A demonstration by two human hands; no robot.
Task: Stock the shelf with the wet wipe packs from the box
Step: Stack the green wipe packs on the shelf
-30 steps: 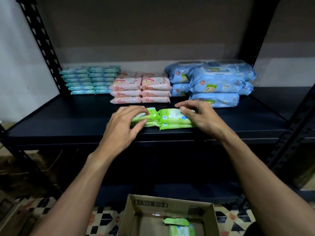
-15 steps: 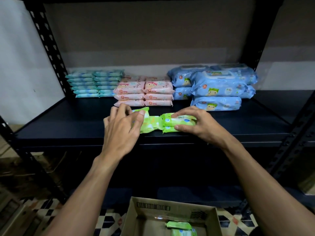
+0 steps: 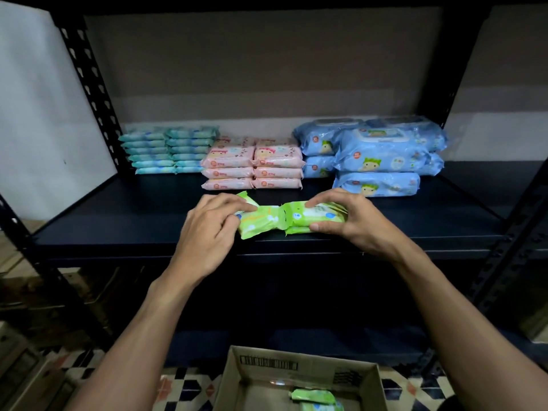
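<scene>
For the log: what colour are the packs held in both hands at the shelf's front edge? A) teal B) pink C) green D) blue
C: the left hand and right hand both hold green packs at the front of the shelf; the pink packs sit behind, untouched.

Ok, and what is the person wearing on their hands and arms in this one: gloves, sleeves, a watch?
Nothing that shows. The left hand and right hand are bare, with no gloves, and no ring can be made out. The left forearm and right forearm are uncovered as far as the frame's edge: no sleeve, watch, wristband or marking in view.
</scene>
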